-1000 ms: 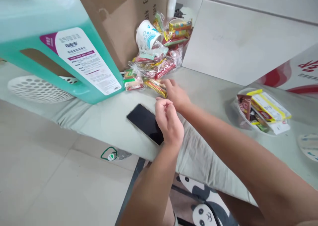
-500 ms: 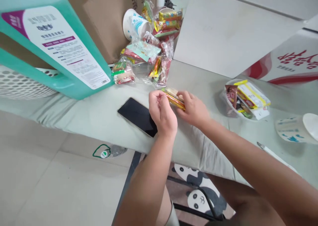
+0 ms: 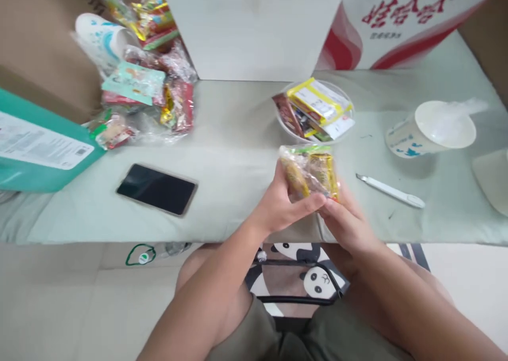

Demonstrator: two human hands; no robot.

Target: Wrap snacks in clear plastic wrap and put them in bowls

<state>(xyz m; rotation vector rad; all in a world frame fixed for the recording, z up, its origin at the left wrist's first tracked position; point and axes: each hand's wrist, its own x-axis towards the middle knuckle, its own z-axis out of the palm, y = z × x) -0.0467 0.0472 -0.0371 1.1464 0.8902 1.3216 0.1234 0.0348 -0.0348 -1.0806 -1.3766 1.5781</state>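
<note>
Between both hands I hold a clear plastic bag of snacks [image 3: 311, 170], with yellow-wrapped packets showing through it. My left hand [image 3: 282, 202] grips its left side, the thumb lying across the bottom. My right hand [image 3: 347, 218] closes on the lower right corner, and its fingers are partly hidden behind the bag. Just beyond the bag stands a clear round bowl [image 3: 280, 120] holding several snack packets, with a yellow-and-white packet [image 3: 317, 101] on top. A white-handled peeling knife or similar small tool [image 3: 391, 190] lies right of my right hand.
A black phone [image 3: 157, 189] lies to the left. Behind it are a heap of wrapped snacks [image 3: 135, 80], a tipped paper cup [image 3: 101, 38] and a green jug [image 3: 43, 144]. On the right a paper cup [image 3: 408, 133] holds crumpled plastic. White boxes [image 3: 254, 27] line the back.
My view has swung right. Both hands have carried the bag from beside the phone rightward to just in front of the bowl, and it is now held up with its packets showing.
</note>
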